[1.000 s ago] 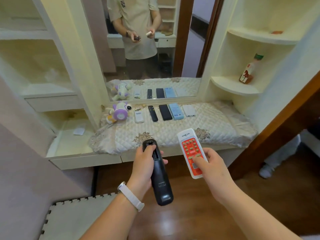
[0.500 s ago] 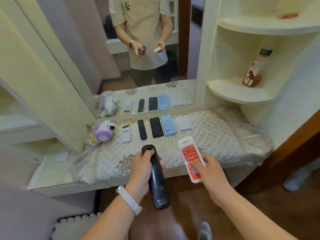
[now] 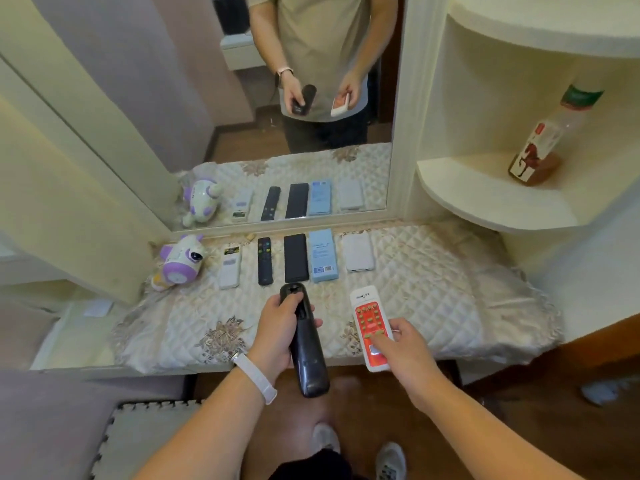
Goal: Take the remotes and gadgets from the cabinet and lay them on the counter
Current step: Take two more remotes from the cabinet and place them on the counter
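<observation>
Though 1 mirror (image 3: 225,133) fills the wall behind, the desk (image 3: 138,369) w/ 1 quilted cloth (image 3: 433,289) over it carries most of the stuff. To the right are 2 curved corner shelves, 1 lower (image 3: 491,192) and 1 upper (image 3: 554,26); the lower one bears 1 tilted bottle (image 3: 540,147) w/ a red label. 1 foam mat (image 3: 138,438) lies on the floor bottom left.

On the cloth, close to the mirror, 1 purple-and-white toy (image 3: 181,263) lies on its side. Right of it is a row of 5 flat pcs, side by side and apart: 1 white remote (image 3: 230,268), 1 slim black remote (image 3: 265,259), 1 wide black remote (image 3: 296,258), 1 blue box (image 3: 322,254), 1 white power bank (image 3: 358,252).

2 more remotes are in hand over the desk's front edge. The left grip (image 3: 277,327), w/ 1 white wristband (image 3: 256,377), is wrapped round 1 long black remote (image 3: 308,348), its tip just short of the wide black one. The right grip (image 3: 405,351) pinches 1 red-and-white remote (image 3: 369,320), thumb on the buttons. Can't tell if either touches the cloth.
</observation>
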`<state>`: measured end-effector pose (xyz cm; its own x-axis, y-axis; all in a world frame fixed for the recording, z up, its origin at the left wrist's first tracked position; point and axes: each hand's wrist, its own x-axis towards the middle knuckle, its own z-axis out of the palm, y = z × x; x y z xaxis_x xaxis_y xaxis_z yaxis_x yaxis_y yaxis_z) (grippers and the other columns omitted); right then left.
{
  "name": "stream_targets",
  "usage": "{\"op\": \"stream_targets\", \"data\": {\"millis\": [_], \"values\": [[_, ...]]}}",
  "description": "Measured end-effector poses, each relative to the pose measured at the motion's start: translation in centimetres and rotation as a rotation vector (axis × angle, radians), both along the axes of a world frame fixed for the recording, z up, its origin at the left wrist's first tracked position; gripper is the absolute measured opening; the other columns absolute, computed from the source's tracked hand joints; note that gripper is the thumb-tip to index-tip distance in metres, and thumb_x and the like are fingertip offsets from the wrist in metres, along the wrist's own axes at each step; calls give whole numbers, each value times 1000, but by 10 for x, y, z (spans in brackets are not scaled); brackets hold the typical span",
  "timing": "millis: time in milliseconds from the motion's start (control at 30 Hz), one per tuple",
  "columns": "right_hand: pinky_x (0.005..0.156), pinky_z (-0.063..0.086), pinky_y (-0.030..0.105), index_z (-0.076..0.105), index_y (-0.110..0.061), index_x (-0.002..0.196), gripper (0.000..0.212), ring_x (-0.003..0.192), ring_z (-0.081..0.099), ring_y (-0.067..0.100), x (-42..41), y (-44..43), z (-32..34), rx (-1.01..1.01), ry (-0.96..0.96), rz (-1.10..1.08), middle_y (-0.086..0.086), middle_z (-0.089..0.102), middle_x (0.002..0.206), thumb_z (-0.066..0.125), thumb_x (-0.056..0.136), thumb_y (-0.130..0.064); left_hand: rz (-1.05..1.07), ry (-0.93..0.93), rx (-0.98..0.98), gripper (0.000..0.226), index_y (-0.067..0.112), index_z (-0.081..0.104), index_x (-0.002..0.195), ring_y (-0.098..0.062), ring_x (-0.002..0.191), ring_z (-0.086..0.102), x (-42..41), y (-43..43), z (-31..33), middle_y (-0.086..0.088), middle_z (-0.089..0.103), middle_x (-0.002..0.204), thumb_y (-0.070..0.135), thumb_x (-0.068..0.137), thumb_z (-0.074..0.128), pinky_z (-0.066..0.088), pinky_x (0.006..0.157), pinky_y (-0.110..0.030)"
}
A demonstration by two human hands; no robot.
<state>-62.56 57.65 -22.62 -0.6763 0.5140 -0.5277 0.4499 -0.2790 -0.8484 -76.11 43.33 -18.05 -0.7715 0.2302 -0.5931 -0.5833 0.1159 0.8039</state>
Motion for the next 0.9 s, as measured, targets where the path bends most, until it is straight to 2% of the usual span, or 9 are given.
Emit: {"op": "stream_targets", "data": {"millis": [133, 200, 300, 433, 533, 633, 700, 833, 900], "values": [[77, 58, 32, 59, -25, 97, 16, 87, 71, 15, -25, 2, -18, -34, -72, 36, 0, 71, 100, 65, 90, -12, 3, -55, -21, 13, 10, 54, 104, -31, 71, 69, -24, 9, -25, -16, 65, 89, 22, 98, 55, 54, 54, -33], [77, 59, 33, 60, -20, 103, 16, 87, 71, 16, -38, 5, -26, -25, -110, 46, 2, 71, 101, 65, 90, -12, -6, -74, -43, 13, 10, 54, 103, -32, 71, 69, -36, 15, -43, -17, 64, 88, 21, 97, 56, 55, 55, -34], [71, 58, 28, 58, -14, 110, 22, 84, 71, 15, -55, 12, -38, -3, -172, 29, 2, 71, 100, 66, 89, -14, -54, -102, -91, 14, 10, 55, 105, -33, 75, 71, -50, 25, -68, -18, 66, 92, 21, 97, 57, 56, 59, -36], [68, 59, 31, 59, -13, 106, 19, 80, 72, 18, -80, 24, -52, 11, -255, -2, 6, 71, 100, 66, 89, -12, -98, -181, -119, 16, 13, 55, 108, -33, 77, 70, -71, 37, -97, -17, 68, 92, 24, 97, 57, 57, 68, -42], [57, 54, 24, 58, -13, 102, 15, 78, 71, 17, -100, 30, -61, 45, -307, -2, 7, 70, 98, 64, 89, -9, -125, -222, -145, 15, 13, 57, 105, -36, 81, 69, -86, 45, -114, -21, 68, 96, 25, 96, 58, 58, 73, -48], [61, 58, 30, 59, -15, 98, 12, 79, 72, 20, -116, 33, -70, 39, -316, -10, 9, 71, 98, 64, 89, -8, -163, -233, -165, 17, 13, 58, 102, -36, 79, 68, -97, 51, -128, -21, 68, 93, 28, 93, 59, 57, 78, -56], [60, 57, 28, 59, -15, 98, 12, 80, 72, 19, -124, 33, -78, 35, -330, 10, 8, 71, 97, 64, 90, -8, -199, -234, -172, 21, 14, 59, 100, -38, 83, 69, -102, 52, -140, -19, 69, 91, 33, 90, 60, 56, 80, -60], [68, 56, 26, 58, -11, 108, 21, 86, 72, 18, -126, 29, -96, -8, -355, 44, 7, 71, 103, 65, 89, -7, -249, -217, -197, 21, 16, 60, 106, -28, 80, 70, -102, 49, -149, -13, 70, 94, 33, 94, 58, 59, 79, -46], [70, 56, 24, 57, -15, 105, 20, 88, 71, 16, -124, 26, -100, 1, -364, 75, 5, 71, 103, 64, 89, -6, -255, -197, -203, 16, 19, 59, 104, -26, 81, 70, -101, 46, -155, -10, 70, 94, 32, 95, 57, 58, 80, -47]]}}
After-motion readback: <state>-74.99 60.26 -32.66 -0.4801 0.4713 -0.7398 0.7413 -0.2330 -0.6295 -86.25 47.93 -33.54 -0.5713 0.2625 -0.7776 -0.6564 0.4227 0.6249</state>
